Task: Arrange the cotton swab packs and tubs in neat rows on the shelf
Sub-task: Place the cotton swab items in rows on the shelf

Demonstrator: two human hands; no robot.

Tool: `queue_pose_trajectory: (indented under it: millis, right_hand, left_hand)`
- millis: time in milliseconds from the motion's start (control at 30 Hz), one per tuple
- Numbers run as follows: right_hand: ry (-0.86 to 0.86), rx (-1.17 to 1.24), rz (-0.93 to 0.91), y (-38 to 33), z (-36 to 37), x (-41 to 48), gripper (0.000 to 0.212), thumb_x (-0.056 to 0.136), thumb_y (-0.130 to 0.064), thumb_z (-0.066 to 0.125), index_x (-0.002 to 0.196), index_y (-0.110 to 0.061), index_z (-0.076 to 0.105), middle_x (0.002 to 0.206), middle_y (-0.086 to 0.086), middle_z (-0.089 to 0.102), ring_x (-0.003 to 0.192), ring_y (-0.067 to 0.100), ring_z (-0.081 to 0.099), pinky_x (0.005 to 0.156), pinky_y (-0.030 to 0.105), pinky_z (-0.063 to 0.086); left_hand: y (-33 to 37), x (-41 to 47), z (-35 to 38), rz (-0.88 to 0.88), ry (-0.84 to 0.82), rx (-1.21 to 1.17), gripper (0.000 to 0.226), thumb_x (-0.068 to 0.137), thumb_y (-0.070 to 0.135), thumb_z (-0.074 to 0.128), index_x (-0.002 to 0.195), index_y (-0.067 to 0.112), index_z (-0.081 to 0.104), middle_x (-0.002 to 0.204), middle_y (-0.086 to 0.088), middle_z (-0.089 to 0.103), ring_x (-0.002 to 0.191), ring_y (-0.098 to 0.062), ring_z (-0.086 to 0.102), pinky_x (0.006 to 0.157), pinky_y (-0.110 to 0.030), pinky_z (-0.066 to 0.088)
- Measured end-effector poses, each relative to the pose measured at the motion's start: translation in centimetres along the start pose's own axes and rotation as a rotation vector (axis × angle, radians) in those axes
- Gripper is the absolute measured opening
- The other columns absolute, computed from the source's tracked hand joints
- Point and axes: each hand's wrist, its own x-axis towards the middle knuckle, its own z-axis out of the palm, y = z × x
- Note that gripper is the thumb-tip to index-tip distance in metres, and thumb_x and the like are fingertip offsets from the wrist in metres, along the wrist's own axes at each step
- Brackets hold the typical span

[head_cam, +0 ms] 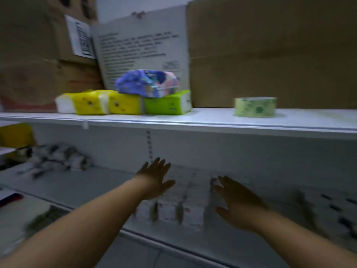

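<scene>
A blurred block of white cotton swab packs (pixel 185 202) stands in rows on the lower white shelf (pixel 81 188). My left hand (pixel 154 180) reaches in with straight, spread fingers at the block's left side. On the block's right side is my right hand (pixel 237 202), fingers also straight and spread. Neither hand holds anything; whether they touch the packs is lost in the blur. A loose heap of dark-and-white packs (pixel 58 159) lies at the far left of the same shelf.
The upper shelf (pixel 212 118) carries yellow and green tissue packs (pixel 123 103), a purple pack (pixel 146 84) on top, and a green tape roll (pixel 255 106). Cardboard boxes (pixel 270 51) stand behind. More dark-marked packs (pixel 336 209) lie at the lower right.
</scene>
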Motion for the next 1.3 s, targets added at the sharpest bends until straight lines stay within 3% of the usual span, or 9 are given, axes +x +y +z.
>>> queue_pose_trajectory:
  millis: [100, 267, 467, 667, 900, 1067, 1200, 1300]
  right_hand:
    - [0.006, 0.036, -0.089, -7.7, 0.9, 5.8, 0.065, 0.096, -0.048, 0.037, 0.151, -0.029, 0.008, 0.159, -0.003, -0.014, 0.147, 0.016, -0.007, 0.117, 0.028, 0.002]
    - [0.051, 0.070, -0.245, -21.1, 1.8, 13.9, 0.066, 0.096, -0.048, 0.037, 0.152, -0.024, 0.009, 0.160, -0.004, -0.006, 0.147, 0.014, -0.001, 0.117, 0.025, 0.005]
    - [-0.048, 0.082, -0.384, -32.0, 5.8, 19.7, 0.066, 0.096, -0.046, 0.039, 0.151, -0.019, 0.012, 0.160, 0.000, -0.001, 0.147, 0.015, 0.000, 0.117, 0.026, 0.005]
    - [-0.123, 0.097, -0.403, -37.9, 8.8, 26.5, 0.066, 0.096, -0.046, 0.039, 0.151, -0.019, 0.014, 0.160, 0.001, -0.002, 0.147, 0.016, 0.000, 0.117, 0.027, 0.008]
    - [-0.194, 0.166, -0.451, -42.4, 12.1, 37.2, 0.061, 0.098, -0.040, 0.038, 0.151, -0.022, 0.013, 0.160, -0.002, -0.003, 0.147, 0.015, -0.002, 0.117, 0.027, 0.009]
    - [-0.162, 0.086, -0.475, -45.6, 13.9, 46.0, 0.058, 0.099, -0.040, 0.035, 0.150, -0.019, 0.018, 0.159, 0.002, 0.009, 0.145, 0.019, 0.009, 0.117, 0.032, 0.014]
    - [-0.121, 0.037, -0.572, -49.6, 14.7, 50.4, 0.053, 0.097, -0.039, 0.037, 0.145, -0.016, 0.030, 0.151, 0.005, 0.027, 0.137, 0.023, 0.027, 0.111, 0.035, 0.023]
    - [-0.153, 0.141, -0.553, -52.3, 15.9, 52.5, 0.055, 0.097, -0.041, 0.039, 0.147, -0.021, 0.026, 0.152, -0.001, 0.026, 0.138, 0.020, 0.027, 0.112, 0.032, 0.026]
  left_hand:
    - [-8.6, -4.1, 2.0, -0.117, -0.051, -0.039, 0.072, 0.096, 0.057, 0.025, 0.152, 0.020, 0.000, 0.160, -0.002, -0.006, 0.147, -0.018, -0.009, 0.120, -0.042, 0.000]
    - [-21.2, -10.4, 5.2, -0.229, -0.105, -0.126, 0.070, 0.097, 0.056, 0.025, 0.152, 0.019, 0.003, 0.160, -0.004, -0.003, 0.147, -0.020, -0.007, 0.119, -0.045, 0.003]
    - [-31.8, -15.2, 9.4, -0.390, -0.145, -0.243, 0.070, 0.096, 0.057, 0.027, 0.152, 0.022, 0.003, 0.160, 0.000, -0.004, 0.147, -0.017, -0.009, 0.119, -0.044, -0.001]
    - [-37.9, -15.2, 12.4, -0.431, -0.137, -0.361, 0.070, 0.095, 0.058, 0.030, 0.152, 0.028, 0.002, 0.160, 0.007, -0.006, 0.146, -0.013, -0.009, 0.119, -0.044, 0.000]
    - [-45.5, -10.4, 14.3, -0.481, -0.172, -0.381, 0.069, 0.095, 0.056, 0.032, 0.151, 0.026, 0.004, 0.160, 0.002, -0.001, 0.147, -0.016, -0.005, 0.120, -0.045, 0.001]
    - [-52.8, -7.9, 14.4, -0.556, -0.148, -0.407, 0.071, 0.095, 0.056, 0.036, 0.152, 0.025, 0.004, 0.160, 0.001, 0.003, 0.147, -0.016, -0.002, 0.119, -0.034, 0.008]
    - [-58.8, -7.1, 15.5, -0.660, -0.128, -0.427, 0.071, 0.095, 0.053, 0.040, 0.152, 0.023, 0.010, 0.159, -0.002, 0.013, 0.146, -0.020, 0.014, 0.117, -0.032, 0.020]
    - [-62.6, -6.0, 16.3, -0.683, -0.121, -0.442, 0.069, 0.095, 0.049, 0.044, 0.151, 0.022, 0.015, 0.155, -0.004, 0.023, 0.140, -0.021, 0.027, 0.112, -0.031, 0.028]
